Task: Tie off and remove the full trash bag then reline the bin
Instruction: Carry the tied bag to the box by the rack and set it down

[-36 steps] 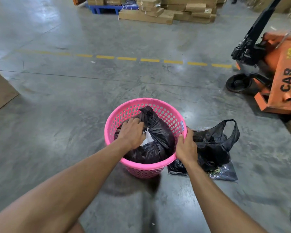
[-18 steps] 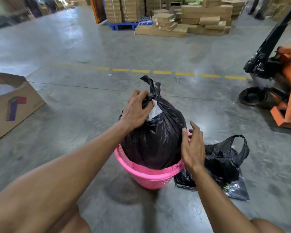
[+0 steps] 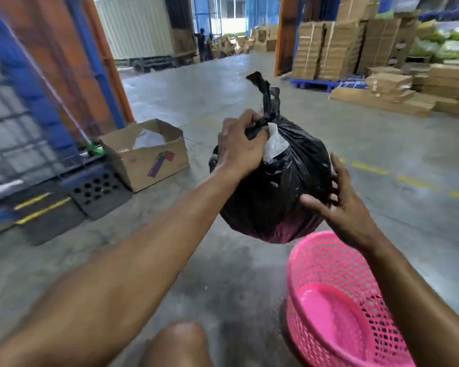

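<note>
The full black trash bag point(image 3: 273, 192) hangs in the air, knotted at the top, with a scrap of white paper showing near the knot. My left hand point(image 3: 239, 147) grips its neck just below the knot. My right hand point(image 3: 339, 205) rests with spread fingers against the bag's right side. The pink perforated bin point(image 3: 337, 303) stands on the floor at the lower right, below the bag, and has nothing inside it. The spare black bags seen earlier are out of view.
An open cardboard box point(image 3: 146, 154) sits on the floor to the left, beside a blue and orange rack point(image 3: 37, 107). Stacked cartons on a blue pallet point(image 3: 382, 75) fill the right background. A truck point(image 3: 149, 38) stands far back. My knee point(image 3: 178, 345) shows at the bottom edge.
The bag has been lifted fully out of the pink bin and carried leftward. My view has swung up and left, so the pallet jack and the spare bags have left the frame.
</note>
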Motion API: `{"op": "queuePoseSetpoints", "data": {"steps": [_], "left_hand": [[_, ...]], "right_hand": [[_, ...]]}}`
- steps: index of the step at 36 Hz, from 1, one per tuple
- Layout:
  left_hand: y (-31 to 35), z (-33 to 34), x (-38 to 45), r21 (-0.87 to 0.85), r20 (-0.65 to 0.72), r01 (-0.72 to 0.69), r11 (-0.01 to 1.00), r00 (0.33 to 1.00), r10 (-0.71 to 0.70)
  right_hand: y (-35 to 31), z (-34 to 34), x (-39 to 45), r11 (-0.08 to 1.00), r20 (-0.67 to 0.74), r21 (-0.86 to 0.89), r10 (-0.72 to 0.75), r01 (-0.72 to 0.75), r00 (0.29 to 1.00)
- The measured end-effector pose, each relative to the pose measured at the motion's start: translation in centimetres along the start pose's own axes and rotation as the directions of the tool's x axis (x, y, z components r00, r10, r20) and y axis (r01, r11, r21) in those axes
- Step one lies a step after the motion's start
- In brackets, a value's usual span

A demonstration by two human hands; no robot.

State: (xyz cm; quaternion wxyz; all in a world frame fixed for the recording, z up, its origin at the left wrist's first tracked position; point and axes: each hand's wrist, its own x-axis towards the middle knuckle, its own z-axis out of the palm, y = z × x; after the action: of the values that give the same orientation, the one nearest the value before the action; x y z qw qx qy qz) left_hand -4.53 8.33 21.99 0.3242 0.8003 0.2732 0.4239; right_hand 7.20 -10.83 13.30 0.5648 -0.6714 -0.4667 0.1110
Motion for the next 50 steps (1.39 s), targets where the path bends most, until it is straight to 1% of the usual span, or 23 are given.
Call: {"op": "queuePoseSetpoints", "data": {"steps": [1, 2, 3, 4, 7, 10, 13, 15, 19, 22, 24, 28, 32, 37, 39, 43, 45, 46, 47, 48, 49, 50], "left_hand": [[-2.3, -1.8, 0.3, -0.018, -0.020, 0.063, 0.998, 0.998, -0.063], [-3.5, -2.5, 0.2, -0.046, -0.026, 0.105, 0.993, 0.994, -0.106], [-4.6, -3.2, 0.0, -0.077, -0.033, 0.140, 0.987, 0.989, -0.143], [-6.2, -4.5, -0.2, -0.089, -0.050, 0.176, 0.980, 0.982, -0.181], [-12.0, -9.0, -0.1, -0.107, -0.111, 0.273, 0.956, 0.952, -0.284], [-16.4, -13.3, 0.0, -0.125, -0.172, 0.328, 0.936, 0.922, -0.346], [-20.0, -17.5, 0.3, -0.134, -0.188, 0.392, 0.910, 0.892, -0.412], [-21.1, -19.1, 0.5, -0.154, -0.172, 0.398, 0.904, 0.891, -0.421], [-23.5, -22.0, 1.5, -0.180, -0.175, 0.433, 0.883, 0.869, -0.462], [-26.2, -23.2, 2.3, -0.173, -0.191, 0.470, 0.865, 0.846, -0.498], [-28.5, -23.7, 2.8, -0.175, -0.190, 0.493, 0.852, 0.832, -0.520], [-34.7, -24.1, 3.8, -0.149, -0.222, 0.531, 0.834, 0.804, -0.551], [-41.8, -24.7, 5.1, -0.121, -0.252, 0.586, 0.802, 0.763, -0.595], [-49.9, -26.4, 7.4, -0.092, -0.306, 0.626, 0.774, 0.722, -0.621], [-53.0, -27.2, 8.7, -0.101, -0.314, 0.639, 0.763, 0.707, -0.634], [-58.9, -29.0, 11.3, -0.088, -0.365, 0.660, 0.746, 0.675, -0.641], [-61.3, -29.6, 12.3, -0.014, -0.402, 0.697, 0.717, 0.652, -0.643], [-62.4, -29.7, 12.6, 0.056, -0.414, 0.736, 0.675, 0.632, -0.655], [-63.2, -29.7, 12.6, 0.121, -0.428, 0.770, 0.627, 0.610, -0.667], [-63.7, -29.5, 12.4, 0.156, -0.432, 0.796, 0.585, 0.588, -0.684], [-64.5, -29.2, 12.0, 0.168, -0.410, 0.815, 0.555, 0.570, -0.713], [-65.1, -28.8, 11.3, 0.187, -0.343, 0.827, 0.529, 0.560, -0.754]], "right_hand": [[0.3, 2.8, 1.2, 0.998, 0.076, -0.059, -0.029, 0.033, 0.997], [0.7, 4.0, 1.7, 0.988, 0.124, -0.147, -0.035, 0.053, 0.992], [0.9, 5.2, 2.2, 0.972, 0.153, -0.225, -0.038, 0.073, 0.987], [1.3, 7.3, 3.1, 0.960, 0.180, -0.266, -0.039, 0.086, 0.983], [1.4, 14.5, 6.5, 0.954, 0.290, -0.281, -0.024, 0.109, 0.957], [1.4, 20.3, 9.6, 0.950, 0.394, -0.266, -0.045, 0.161, 0.918], [1.1, 25.6, 12.3, 0.952, 0.475, -0.249, -0.040, 0.178, 0.879], [0.8, 27.8, 13.5, 0.955, 0.497, -0.229, -0.050, 0.187, 0.866], [0.3, 32.1, 15.8, 0.946, 0.544, -0.201, -0.107, 0.253, 0.832], [1.0, 34.9, 17.4, 0.943, 0.575, -0.201, -0.106, 0.265, 0.812], [2.3, 36.9, 18.2, 0.952, 0.583, -0.188, -0.088, 0.240, 0.808], [6.1, 42.4, 19.8, 0.968, 0.603, -0.166, -0.049, 0.185, 0.796], [10.3, 49.4, 22.3, 0.979, 0.640, -0.154, -0.005, 0.135, 0.768], [13.5, 57.1, 25.6, 0.987, 0.671, -0.121, 0.006, 0.101, 0.742], [14.7, 60.2, 27.4, 0.989, 0.680, -0.127, 0.032, 0.075, 0.733], [16.2, 65.6, 30.8, 0.983, 0.695, -0.154, 0.038, 0.097, 0.718], [16.5, 67.6, 31.7, 0.982, 0.688, -0.155, 0.032, 0.104, 0.725], [16.8, 68.8, 31.9, 0.980, 0.694, -0.167, 0.040, 0.106, 0.719], [17.0, 69.9, 32.0, 0.975, 0.716, -0.192, 0.061, 0.112, 0.695], [17.2, 71.0, 32.0, 0.964, 0.752, -0.236, 0.102, 0.122, 0.651], [17.5, 72.0, 31.8, 0.947, 0.791, -0.289, 0.155, 0.138, 0.591], [17.6, 72.7, 31.5, 0.928, 0.823, -0.339, 0.214, 0.153, 0.526]]}}
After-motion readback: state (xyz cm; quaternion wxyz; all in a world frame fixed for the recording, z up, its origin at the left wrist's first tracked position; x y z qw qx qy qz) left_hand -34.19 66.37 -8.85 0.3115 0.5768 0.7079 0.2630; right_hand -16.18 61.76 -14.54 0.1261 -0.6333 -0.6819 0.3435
